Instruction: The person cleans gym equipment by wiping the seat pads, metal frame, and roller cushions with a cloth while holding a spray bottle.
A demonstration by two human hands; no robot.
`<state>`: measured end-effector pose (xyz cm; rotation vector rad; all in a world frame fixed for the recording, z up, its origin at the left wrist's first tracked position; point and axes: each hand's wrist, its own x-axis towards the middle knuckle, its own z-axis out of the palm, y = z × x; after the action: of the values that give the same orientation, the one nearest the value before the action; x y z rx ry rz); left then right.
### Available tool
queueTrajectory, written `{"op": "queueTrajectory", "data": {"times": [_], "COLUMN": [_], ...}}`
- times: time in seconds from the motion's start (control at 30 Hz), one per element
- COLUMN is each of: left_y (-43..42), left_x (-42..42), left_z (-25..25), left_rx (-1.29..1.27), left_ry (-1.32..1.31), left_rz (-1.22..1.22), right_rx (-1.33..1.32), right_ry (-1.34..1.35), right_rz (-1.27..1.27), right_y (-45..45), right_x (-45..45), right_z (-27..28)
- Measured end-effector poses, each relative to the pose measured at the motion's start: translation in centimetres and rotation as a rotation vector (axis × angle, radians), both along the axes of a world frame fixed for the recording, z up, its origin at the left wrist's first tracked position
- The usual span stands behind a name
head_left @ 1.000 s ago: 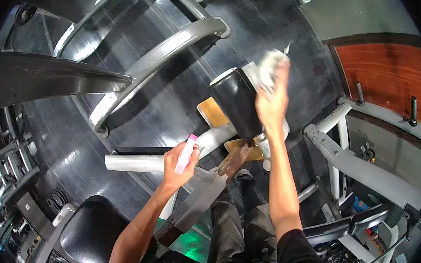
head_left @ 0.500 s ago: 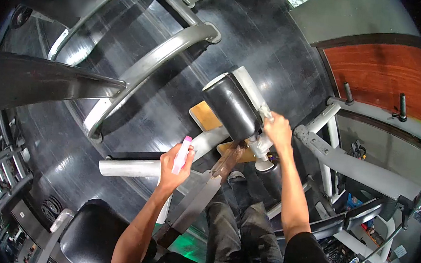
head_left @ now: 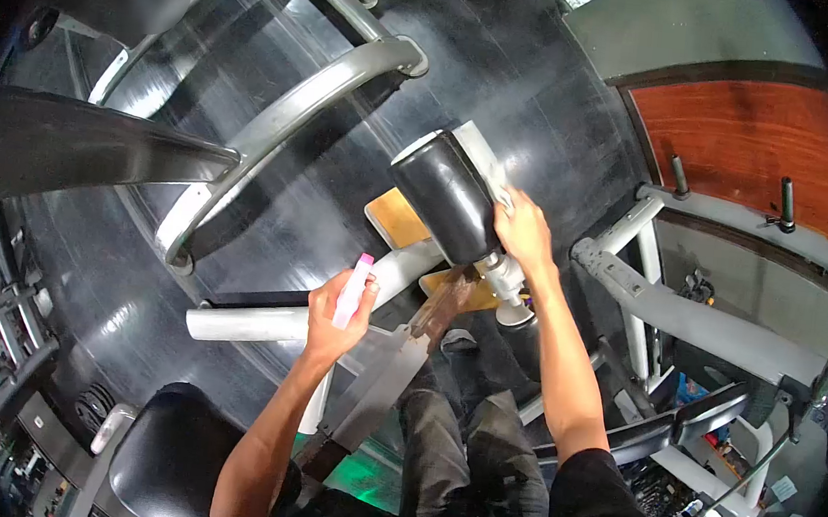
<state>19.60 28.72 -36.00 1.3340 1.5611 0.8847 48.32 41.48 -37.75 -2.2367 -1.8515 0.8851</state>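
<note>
My left hand is closed around a slim white bottle with a pink cap, its capped end pointing up and away from me. My right hand grips a whitish cloth, mostly covered by the fingers, against the light grey metal bar beside a black roller pad. Below that hand, a silver fitting with a round end joins the pad to the machine's frame. Part of the bar is hidden behind my fingers.
A rusty, grey-painted beam runs toward me beside my legs. Yellowish foot plates lie under the pad. Curved silver tubing stands at upper left, a black seat at lower left, and another grey machine frame at right.
My right hand has slid with the cloth along the bar, upward and slightly left. My left hand still holds the bottle in nearly the same place. The whole view has shifted a little.
</note>
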Motion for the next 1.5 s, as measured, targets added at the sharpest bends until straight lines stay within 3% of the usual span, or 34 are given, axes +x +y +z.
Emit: {"op": "queueTrajectory", "data": {"times": [0.03,0.1,0.17,0.23,0.3,0.37,0.5,0.63,0.7,0.77,0.83,0.9,0.97,1.03,1.1,1.2,1.27,1.43,1.5], "left_y": [0.0,0.0,0.0,0.1,0.4,0.2,0.1,0.0,-0.1,-0.1,-0.1,-0.2,-0.1,-0.2,-0.3,-0.4,-0.3,-0.4,-0.3], "left_x": [0.1,0.1,0.0,0.1,0.2,0.2,0.3,0.3,0.3,0.2,0.2,0.2,0.4,0.4,0.4,0.4,0.5,0.6,0.6], "left_z": [0.0,-0.1,0.0,0.6,1.5,1.0,1.0,0.7,0.3,0.4,0.3,0.0,0.3,0.3,0.0,-0.3,-0.3,0.0,0.1], "left_rx": [0.0,0.008,-0.009,-0.025,-0.111,-0.103,-0.151,-0.144,-0.029,-0.017,0.002,0.051,0.07,0.089,0.047,0.099,0.127,0.098,0.094], "left_ry": [-0.008,-0.004,0.007,0.021,-0.039,-0.04,-0.012,-0.044,-0.017,-0.008,0.001,0.008,-0.015,-0.036,-0.071,-0.036,-0.033,-0.039,-0.041], "left_rz": [0.009,-0.01,-0.011,-0.017,0.003,-0.001,0.017,0.035,-0.002,-0.015,-0.032,-0.027,-0.021,-0.021,-0.011,-0.036,-0.048,-0.042,-0.024], "right_rx": [-0.343,-0.485,-0.421,-0.008,0.299,0.439,0.465,0.206,0.099,-0.169,-0.058,0.242,0.485,0.377,0.313,0.407,0.298,-0.163,-0.25], "right_ry": [-0.269,-0.512,-0.428,-0.136,0.337,0.201,0.077,-0.004,-0.138,-0.25,-0.055,0.276,0.353,0.178,0.111,0.034,-0.047,-0.381,-0.225], "right_rz": [-0.017,0.073,0.008,-0.076,-0.103,0.2,0.278,0.402,0.276,0.03,-0.172,-0.227,-0.069,0.133,0.072,0.209,0.293,0.19,-0.06], "right_y": [0.1,0.5,3.7,5.9,7.3,6.1,0.8,-5.4,-6.1,-3.2,0.2,2.9,4.9,4.2,3.6,-0.3,-3.1,-2.3,0.8], "right_x": [1.7,3.6,1.2,-1.3,-3.9,-6.8,-5.4,-1.5,0.7,1.8,3.0,1.4,-1.1,-5.3,-5.9,-3.4,-0.9,2.6,3.3], "right_z": [0.0,-1.0,1.3,0.9,-3.0,-3.0,0.4,4.5,4.3,5.7,4.7,3.0,-1.8,-4.1,-2.6,-0.8,1.0,4.9,4.6]}}
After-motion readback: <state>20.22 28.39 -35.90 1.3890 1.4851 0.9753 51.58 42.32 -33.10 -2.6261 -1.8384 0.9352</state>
